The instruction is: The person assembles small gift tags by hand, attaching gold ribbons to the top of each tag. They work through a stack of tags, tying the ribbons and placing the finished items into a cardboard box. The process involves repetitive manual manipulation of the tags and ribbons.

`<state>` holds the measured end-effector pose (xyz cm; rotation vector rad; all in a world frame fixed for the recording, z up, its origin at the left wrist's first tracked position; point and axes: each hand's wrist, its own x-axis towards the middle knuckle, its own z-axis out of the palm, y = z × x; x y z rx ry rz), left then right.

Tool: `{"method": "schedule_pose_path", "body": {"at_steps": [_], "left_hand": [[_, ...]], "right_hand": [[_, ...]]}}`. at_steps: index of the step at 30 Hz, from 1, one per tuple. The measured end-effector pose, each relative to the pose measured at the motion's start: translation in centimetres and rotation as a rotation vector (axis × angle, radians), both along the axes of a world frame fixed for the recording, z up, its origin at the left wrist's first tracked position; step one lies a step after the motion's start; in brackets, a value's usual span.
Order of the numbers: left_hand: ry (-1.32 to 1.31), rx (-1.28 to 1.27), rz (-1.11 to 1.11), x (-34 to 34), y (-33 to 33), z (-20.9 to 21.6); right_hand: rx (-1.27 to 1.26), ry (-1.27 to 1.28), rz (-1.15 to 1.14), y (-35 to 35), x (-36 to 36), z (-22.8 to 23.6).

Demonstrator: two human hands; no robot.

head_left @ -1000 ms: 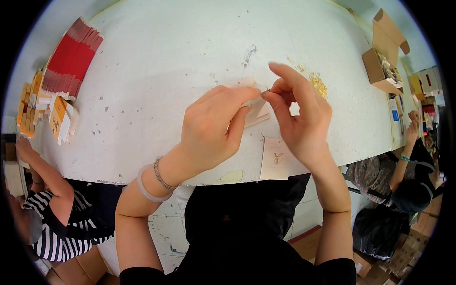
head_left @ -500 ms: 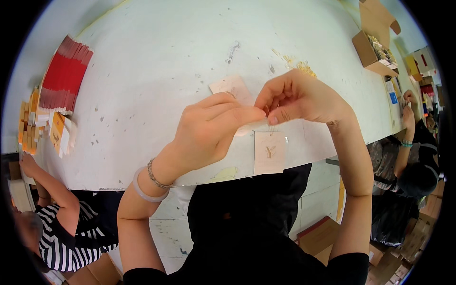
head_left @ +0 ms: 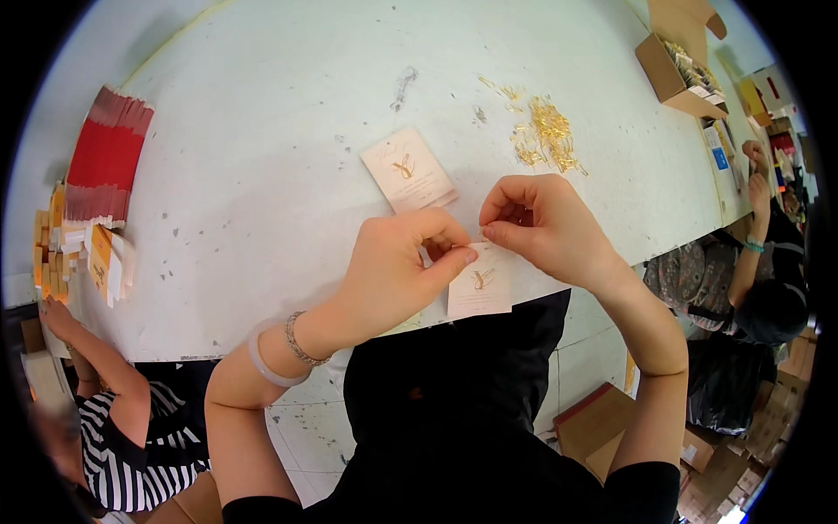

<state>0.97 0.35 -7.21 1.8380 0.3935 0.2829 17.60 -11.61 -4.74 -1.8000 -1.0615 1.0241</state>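
Note:
A small pale pink card (head_left: 480, 290) with a gold emblem hangs or lies at the table's front edge, just below my hands. My left hand (head_left: 397, 271) pinches its top left corner between thumb and forefinger. Close beside it, my right hand (head_left: 546, 227) is closed in a pinch at the card's top edge; whatever is between those fingertips is too small to make out. A stack of similar pink cards (head_left: 408, 168) lies just beyond my left hand. Past my right hand is a loose heap of gold safety pins (head_left: 547, 133).
Red-banded packets (head_left: 109, 157) and orange-and-white boxes (head_left: 103, 262) are at the left. An open cardboard box (head_left: 668, 77) filled with cards stands at the far right. A person in stripes (head_left: 131, 445) sits at left; another person's arm (head_left: 758, 210) is at right.
My hands have lowered slightly toward me. The left now grips the card's corner, and the card has shifted a little left. The pink stack and gold heap show more fully.

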Motion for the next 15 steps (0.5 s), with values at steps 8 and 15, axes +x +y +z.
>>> {"method": "schedule_pose_path", "body": {"at_steps": [8, 15], "left_hand": [[-0.015, 0.581, 0.006, 0.9, -0.2, -1.2], [0.023, 0.624, -0.024, 0.8, -0.4, -1.1]], "right_hand": [[0.168, -0.420, -0.034, -0.5, -1.1, -2.5], [0.153, -0.646, -0.195, 0.7, 3.2, -2.3]]}}
